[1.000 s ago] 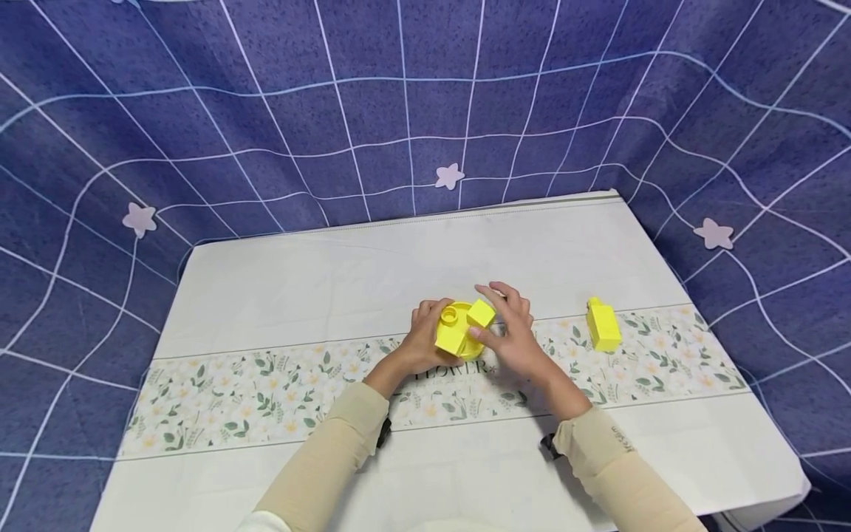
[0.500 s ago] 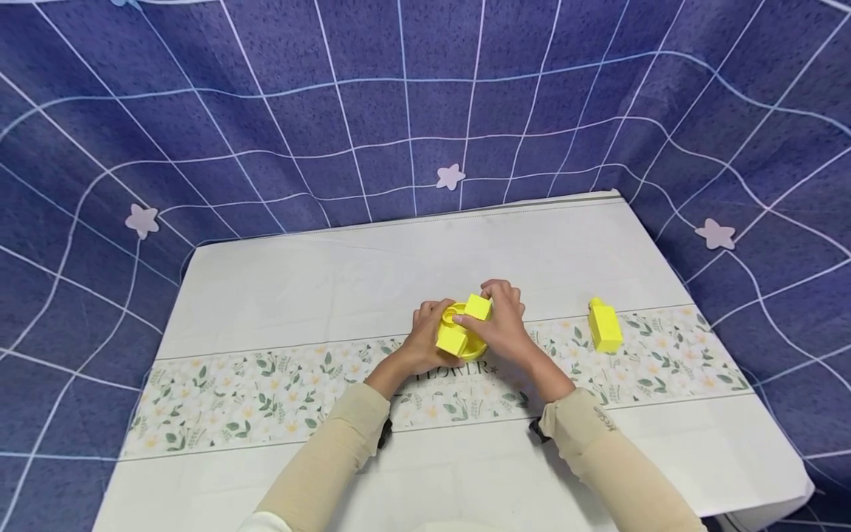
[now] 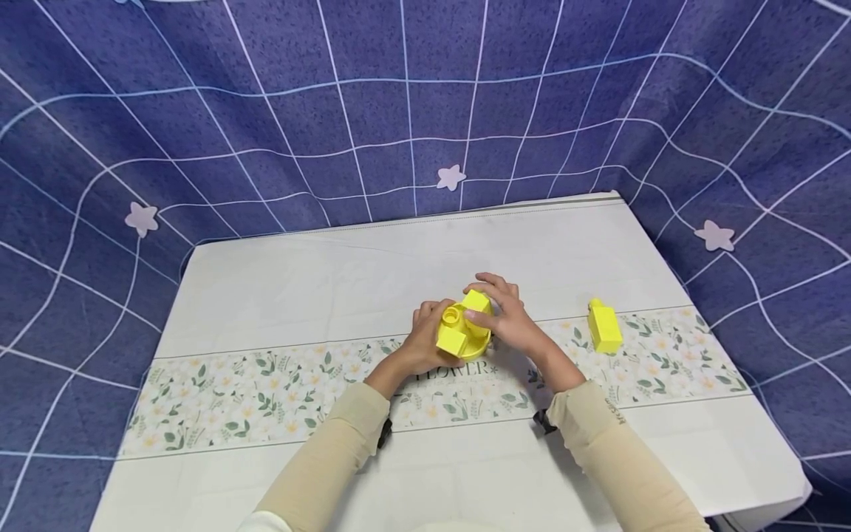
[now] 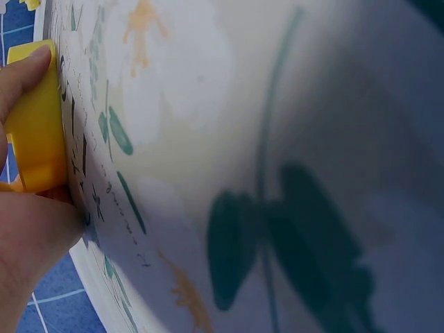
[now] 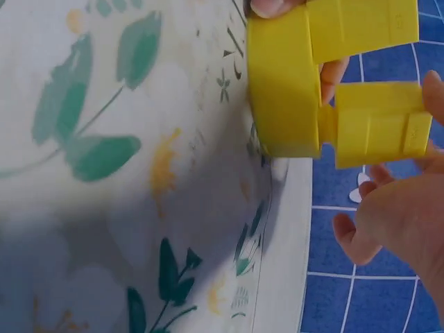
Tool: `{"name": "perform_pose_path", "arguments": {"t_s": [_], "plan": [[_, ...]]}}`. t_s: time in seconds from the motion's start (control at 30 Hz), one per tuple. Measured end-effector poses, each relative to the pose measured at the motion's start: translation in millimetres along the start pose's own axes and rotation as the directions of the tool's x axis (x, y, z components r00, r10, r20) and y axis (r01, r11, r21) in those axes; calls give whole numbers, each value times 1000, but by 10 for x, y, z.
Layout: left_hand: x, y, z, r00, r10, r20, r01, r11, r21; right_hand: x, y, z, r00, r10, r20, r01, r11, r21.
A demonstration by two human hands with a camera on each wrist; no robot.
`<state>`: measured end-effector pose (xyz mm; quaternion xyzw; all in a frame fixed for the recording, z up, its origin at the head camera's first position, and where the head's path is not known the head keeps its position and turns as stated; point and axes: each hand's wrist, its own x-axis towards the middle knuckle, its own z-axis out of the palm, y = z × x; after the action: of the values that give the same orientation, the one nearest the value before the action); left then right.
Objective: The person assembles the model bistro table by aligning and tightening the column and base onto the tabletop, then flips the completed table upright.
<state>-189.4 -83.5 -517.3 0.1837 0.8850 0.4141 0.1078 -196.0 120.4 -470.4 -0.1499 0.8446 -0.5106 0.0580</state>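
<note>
A round yellow base (image 3: 476, 352) sits at the table's middle, with a raised round socket (image 3: 451, 316) at its back left. My left hand (image 3: 422, 341) grips its left side; in the left wrist view, thumb and finger straddle the base (image 4: 43, 132). A yellow square block (image 3: 451, 342) stands on the front of it. At the back right, my right hand (image 3: 510, 318) holds a second yellow block (image 3: 476, 301) near its top, thumb in front and fingers behind. In the right wrist view this block (image 5: 381, 125) shows a narrow neck against the base.
Another yellow block (image 3: 604, 329) with a round knob lies on the right of the table. The white tablecloth (image 3: 299, 288) has a flowered band across it. A blue gridded curtain (image 3: 372, 111) encloses the back and sides.
The right-hand block has turned and shifted slightly toward the back left. My right fingers closed round it, then loosened and re-placed on it. The left hand keeps still on the base.
</note>
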Motion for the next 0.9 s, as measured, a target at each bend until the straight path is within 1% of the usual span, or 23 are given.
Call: {"name": "perform_pose_path", "arguments": {"t_s": [0.07, 0.13, 0.17, 0.23, 0.3, 0.4, 0.5, 0.63, 0.73, 0.83, 0.9], "plan": [[5, 1, 5, 1000, -6, -3, 6, 1000, 4, 15, 4, 27, 997, 57, -54, -56, 998, 16], [9, 2, 10, 1000, -11, -3, 11, 1000, 8, 26, 26, 67, 988, 109, -111, -107, 994, 28], [10, 2, 14, 1000, -11, -4, 11, 1000, 6, 27, 42, 86, 983, 125, -135, -122, 992, 31], [16, -1, 21, 1000, -11, -2, 11, 1000, 7, 23, 72, 112, 977, 131, -165, -127, 991, 33], [17, -1, 24, 1000, -9, -2, 9, 1000, 6, 0, 92, 106, 980, 124, -154, -121, 992, 29], [14, 1, 19, 1000, -8, 1, 8, 1000, 1, -54, 110, 33, 991, 97, -88, -92, 994, 58], [9, 13, 2, 1000, -12, 5, 12, 1000, 4, -97, 130, -85, 998, 57, -8, -55, 988, 141], [0, 19, -14, 1000, -11, 10, 11, 1000, 15, -102, 175, -201, 998, -3, 58, -9, 977, 211], [-4, 15, -16, 1000, -4, 16, 4, 1000, 16, -96, 197, -209, 999, 5, 52, -16, 979, 204], [-5, 15, -18, 1000, -3, 15, 3, 1000, 18, -94, 178, -144, 998, 54, -17, -49, 978, 205], [-6, 18, -19, 1000, -8, 10, 8, 1000, 16, -103, 139, -80, 995, 81, -63, -67, 977, 203]]}}
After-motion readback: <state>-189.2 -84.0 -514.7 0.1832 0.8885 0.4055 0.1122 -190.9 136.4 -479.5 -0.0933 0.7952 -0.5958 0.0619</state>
